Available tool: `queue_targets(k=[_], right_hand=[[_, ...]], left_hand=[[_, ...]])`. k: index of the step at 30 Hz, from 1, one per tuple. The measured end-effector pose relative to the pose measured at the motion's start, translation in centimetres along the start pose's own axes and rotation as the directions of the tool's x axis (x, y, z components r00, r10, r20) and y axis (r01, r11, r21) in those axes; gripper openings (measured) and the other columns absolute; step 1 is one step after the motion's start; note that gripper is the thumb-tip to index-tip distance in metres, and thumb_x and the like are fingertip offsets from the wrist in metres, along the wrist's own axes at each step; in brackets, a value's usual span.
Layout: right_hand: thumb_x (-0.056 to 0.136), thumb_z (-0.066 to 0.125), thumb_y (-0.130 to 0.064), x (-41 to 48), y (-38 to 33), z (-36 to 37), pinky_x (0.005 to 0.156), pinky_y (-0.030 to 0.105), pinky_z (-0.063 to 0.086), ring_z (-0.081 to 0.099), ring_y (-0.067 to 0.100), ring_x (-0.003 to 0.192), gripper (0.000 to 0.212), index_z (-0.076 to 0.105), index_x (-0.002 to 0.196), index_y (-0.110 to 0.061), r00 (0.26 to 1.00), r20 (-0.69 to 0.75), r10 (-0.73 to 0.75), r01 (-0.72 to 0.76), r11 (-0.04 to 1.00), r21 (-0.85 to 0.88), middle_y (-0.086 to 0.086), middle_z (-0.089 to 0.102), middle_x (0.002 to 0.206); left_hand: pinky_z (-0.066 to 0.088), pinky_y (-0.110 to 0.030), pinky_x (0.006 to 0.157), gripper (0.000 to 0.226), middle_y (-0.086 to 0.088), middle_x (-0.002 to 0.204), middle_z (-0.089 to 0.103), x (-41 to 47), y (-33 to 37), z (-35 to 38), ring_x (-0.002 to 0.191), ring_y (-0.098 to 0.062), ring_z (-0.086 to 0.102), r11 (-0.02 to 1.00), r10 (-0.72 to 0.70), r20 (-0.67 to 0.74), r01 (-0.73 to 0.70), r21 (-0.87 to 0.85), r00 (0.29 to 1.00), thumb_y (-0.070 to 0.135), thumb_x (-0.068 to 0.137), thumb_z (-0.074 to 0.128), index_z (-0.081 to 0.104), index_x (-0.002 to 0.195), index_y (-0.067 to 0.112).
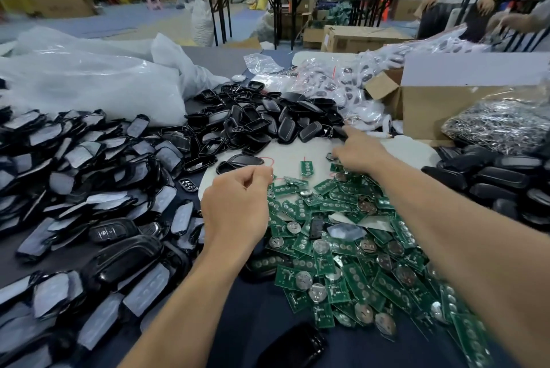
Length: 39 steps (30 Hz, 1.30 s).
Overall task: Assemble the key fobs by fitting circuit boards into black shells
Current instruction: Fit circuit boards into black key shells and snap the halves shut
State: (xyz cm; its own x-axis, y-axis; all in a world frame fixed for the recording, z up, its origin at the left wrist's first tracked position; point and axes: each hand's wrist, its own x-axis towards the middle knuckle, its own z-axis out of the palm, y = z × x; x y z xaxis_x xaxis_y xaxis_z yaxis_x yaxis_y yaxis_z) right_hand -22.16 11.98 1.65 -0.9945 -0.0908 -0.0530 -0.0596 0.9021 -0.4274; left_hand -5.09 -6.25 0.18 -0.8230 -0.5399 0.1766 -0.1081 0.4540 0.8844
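Showing green on the circuit boards, silver on their coin cells, glossy black on the shells, dark blue on the bench, brown on the cardboard box.

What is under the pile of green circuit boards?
The circuit boards lie partly on a white sheet at the far edge and dark cloth nearer. A black piece shows through mid-pile. Anything deeper is covered by boards.
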Motion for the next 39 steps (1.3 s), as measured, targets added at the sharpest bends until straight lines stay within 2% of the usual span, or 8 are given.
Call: queue_targets(k=[8, 15, 23, 26, 30, 33, 36, 39], right_hand=[[0.092, 0.063, -0.012, -2.5, 0.2, 1.2, 0.087, 0.035, 0.053, 0.066, 0.024, 0.092, 0.029, 0.072, 0.109, -0.034, 0.956, -0.275, -0.105, 0.103, 0.994, -0.021, 0.0, 0.075, 0.107], [0.081, 0.083, -0.013, -9.4, -0.6, -0.4, 0.048, 0.005, 0.043, 0.064, -0.008, 0.057, 0.021, 0.079, 0.083, -0.034, 0.907, -0.417, 0.065, 0.19, 0.819, 0.541, -0.027, 0.064, 0.053], [0.096, 0.068, -0.003, -16.2, -1.7, 1.9, 0.046, 0.024, 0.049, 0.064, 0.016, 0.05, 0.022, 0.075, 0.092, -0.023, 0.998, -0.068, 0.007, 0.061, 0.353, 0.934, 0.005, 0.075, 0.069], [0.104, 0.056, -0.006, -16.7, -1.4, 1.9, 0.041, 0.023, 0.044, 0.057, 0.016, 0.044, 0.026, 0.076, 0.089, -0.012, 0.984, 0.128, -0.123, -0.101, 0.205, 0.973, 0.014, 0.072, 0.072], [0.107, 0.052, -0.019, -16.6, 0.3, 0.5, 0.04, 0.021, 0.044, 0.058, 0.015, 0.045, 0.037, 0.079, 0.087, -0.005, 0.863, 0.407, -0.3, -0.325, 0.287, 0.901, 0.016, 0.072, 0.074], [0.099, 0.063, -0.014, -15.6, 1.9, 0.0, 0.042, 0.021, 0.04, 0.05, 0.012, 0.046, 0.023, 0.081, 0.085, -0.013, 0.983, 0.182, -0.016, -0.167, 0.333, 0.928, 0.008, 0.073, 0.074], [0.096, 0.068, -0.015, -15.0, 2.6, 0.4, 0.045, 0.023, 0.048, 0.052, 0.004, 0.047, 0.022, 0.076, 0.109, -0.031, 0.931, -0.328, 0.16, 0.098, 0.756, 0.647, -0.014, 0.075, 0.09], [0.097, 0.067, -0.033, -15.0, 2.1, 1.9, 0.098, 0.042, 0.052, 0.062, 0.015, 0.104, 0.037, 0.064, 0.134, -0.041, 0.993, -0.121, 0.014, 0.012, 0.978, 0.211, 0.001, 0.059, 0.13]], left_hand=[[0.045, -0.023, 0.062, 0.02, 0.024, 0.06, 0.068, 0.0, 0.1, 0.3, 0.068, 0.005, 0.062, 0.993, 0.056, 0.047, -0.06, 0.106, 0.997, 0.04, 0.098, 0.062, 0.082, 0.103, 0.04], [0.048, -0.012, 0.079, 0.015, 0.033, 0.086, 0.072, -0.6, 0.6, 0.6, 0.08, 0.017, 0.061, 0.981, 0.124, 0.083, -0.135, 0.141, 0.989, 0.037, 0.092, 0.071, 0.082, 0.102, 0.039], [0.051, -0.012, 0.088, 0.042, 0.033, 0.092, 0.075, -1.8, 1.2, 1.4, 0.094, 0.013, 0.068, 0.948, 0.29, 0.299, -0.231, -0.218, 0.909, 0.029, 0.085, 0.075, 0.068, 0.097, 0.069], [0.054, -0.03, 0.085, 0.026, 0.008, 0.081, 0.077, -1.7, 1.2, 1.4, 0.077, -0.01, 0.072, 0.899, 0.247, 0.4, -0.054, -0.436, 0.883, 0.025, 0.084, 0.071, 0.078, 0.104, 0.039], [0.057, -0.032, 0.082, 0.04, -0.011, 0.085, 0.071, -1.0, 0.2, 0.5, 0.076, -0.022, 0.068, 0.782, 0.204, 0.637, 0.269, -0.563, 0.743, 0.022, 0.081, 0.078, 0.075, 0.116, 0.003], [0.063, -0.033, 0.083, 0.026, -0.012, 0.109, 0.076, -0.4, 0.3, -0.5, 0.096, -0.021, 0.073, 0.707, 0.153, 0.666, 0.39, -0.59, 0.73, 0.03, 0.082, 0.084, 0.081, 0.098, 0.01], [0.062, -0.027, 0.071, 0.022, -0.007, 0.104, 0.077, 0.2, 0.3, -0.6, 0.092, -0.017, 0.072, 0.718, 0.086, 0.642, 0.399, -0.571, 0.762, 0.033, 0.076, 0.078, 0.083, 0.087, 0.014], [0.062, -0.025, 0.065, 0.015, 0.002, 0.094, 0.078, 0.1, 0.6, -0.4, 0.085, -0.01, 0.074, 0.744, 0.032, 0.651, 0.417, -0.522, 0.758, 0.029, 0.077, 0.076, 0.084, 0.082, 0.016]])
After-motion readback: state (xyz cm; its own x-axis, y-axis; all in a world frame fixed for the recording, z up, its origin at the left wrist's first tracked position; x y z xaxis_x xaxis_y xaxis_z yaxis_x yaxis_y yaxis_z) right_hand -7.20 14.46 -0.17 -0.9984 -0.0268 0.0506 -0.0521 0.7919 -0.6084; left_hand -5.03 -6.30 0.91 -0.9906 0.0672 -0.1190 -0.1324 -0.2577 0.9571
